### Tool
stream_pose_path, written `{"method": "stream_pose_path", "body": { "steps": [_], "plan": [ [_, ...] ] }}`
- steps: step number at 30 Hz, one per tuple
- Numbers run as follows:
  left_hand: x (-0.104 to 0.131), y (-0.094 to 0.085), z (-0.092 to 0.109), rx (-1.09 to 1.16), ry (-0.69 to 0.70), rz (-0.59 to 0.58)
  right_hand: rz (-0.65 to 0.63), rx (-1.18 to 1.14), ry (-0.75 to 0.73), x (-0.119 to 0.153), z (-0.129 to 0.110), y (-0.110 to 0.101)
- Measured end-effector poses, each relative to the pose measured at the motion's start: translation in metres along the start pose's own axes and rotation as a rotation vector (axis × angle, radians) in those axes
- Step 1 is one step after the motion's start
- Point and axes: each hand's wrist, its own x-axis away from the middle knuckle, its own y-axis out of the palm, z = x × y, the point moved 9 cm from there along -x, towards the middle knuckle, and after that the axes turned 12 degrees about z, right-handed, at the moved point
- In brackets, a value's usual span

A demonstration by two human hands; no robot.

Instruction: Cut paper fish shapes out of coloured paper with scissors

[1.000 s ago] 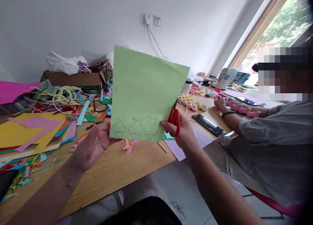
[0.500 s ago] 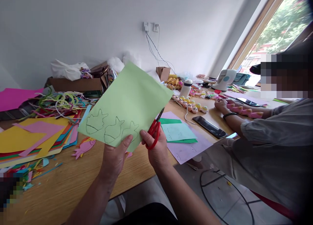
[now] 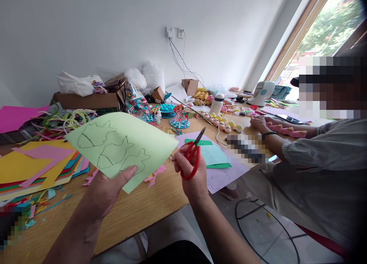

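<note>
My left hand [image 3: 110, 191] pinches a light green sheet of paper [image 3: 137, 132] by its near edge, thumb on top. Three fish outlines are drawn on the sheet in dark line. It is held up over the table, bending a little. In my right hand [image 3: 192, 176] is a pair of red-handled scissors [image 3: 196, 162], apart from the sheet, with dark blades pointing up and away. The blades look closed. Beneath the green sheet, pink paper pieces [image 3: 155, 176] lie on the wooden table [image 3: 137, 214].
Coloured paper sheets [image 3: 31, 160] and scraps [image 3: 37, 204] lie at left. Pipe cleaners [image 3: 65, 118] are heaped behind. Lilac paper [image 3: 226, 176] and a turquoise sheet [image 3: 213, 155] lie at right. A white bottle [image 3: 217, 104] stands farther back. Another person's hands [image 3: 259, 124] work at right.
The green sheet has moved left and down and tilted flatter with my left hand. My right hand has let go of its edge and moved right with the scissors.
</note>
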Motion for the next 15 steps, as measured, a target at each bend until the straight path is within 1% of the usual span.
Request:
{"method": "stream_pose_path", "body": {
  "steps": [2, 4, 5, 8, 11, 13, 15],
  "plan": [
    [0.0, -0.011, 0.005, -0.134, 0.108, 0.036, 0.019, 0.014, -0.052, 0.002, -0.004, -0.002],
    [-0.002, -0.016, 0.002, -0.216, 0.126, 0.019, 0.036, 0.018, -0.042, 0.0, 0.001, -0.006],
    [-0.003, -0.02, 0.0, -0.22, 0.109, 0.016, 0.051, 0.013, -0.009, -0.002, 0.007, -0.009],
    [-0.002, -0.026, -0.005, -0.159, -0.006, 0.0, 0.056, 0.049, 0.13, -0.008, 0.036, -0.018],
    [0.006, -0.03, -0.004, -0.127, -0.125, 0.001, 0.009, 0.095, 0.231, -0.009, 0.06, -0.02],
    [0.012, -0.03, 0.0, -0.135, -0.156, -0.012, -0.037, 0.071, 0.296, -0.008, 0.069, -0.017],
    [0.013, -0.029, 0.004, -0.17, -0.139, -0.025, -0.078, 0.022, 0.352, -0.005, 0.07, -0.013]
  ]
}}
